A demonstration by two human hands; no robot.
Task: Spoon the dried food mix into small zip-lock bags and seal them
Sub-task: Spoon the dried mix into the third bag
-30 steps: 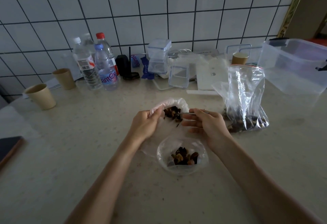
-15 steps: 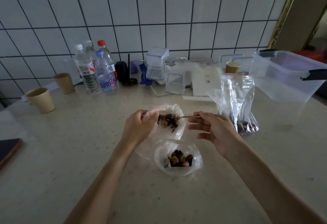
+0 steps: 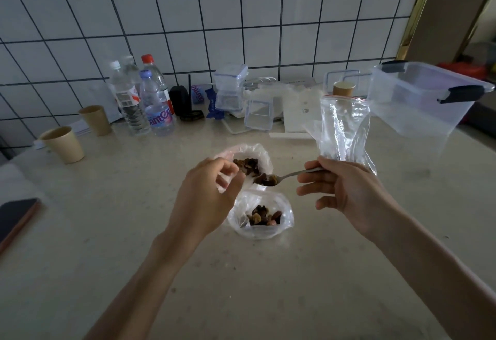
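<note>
My right hand (image 3: 346, 189) holds a metal spoon (image 3: 284, 177) by its handle; the bowl carries a heap of dark dried mix and hangs just outside the mouth of a white plastic bag (image 3: 259, 153) of mix. My left hand (image 3: 206, 194) pinches that bag's near edge, holding it open. Below them, a small clear zip-lock bag (image 3: 284, 217) stands open on the counter with a little mix at its bottom. A taller clear zip-lock bag (image 3: 343, 125) with a red strip stands behind my right hand.
A large clear storage bin (image 3: 421, 103) sits at the right. Water bottles (image 3: 145, 98), small clear boxes (image 3: 230, 87) and paper cups (image 3: 63, 145) line the tiled wall. A dark phone (image 3: 16, 217) lies at the left edge of the beige counter (image 3: 107, 232).
The spoon was inside the white bag; it has come out toward the right loaded with mix. The camera has tilted up slightly.
</note>
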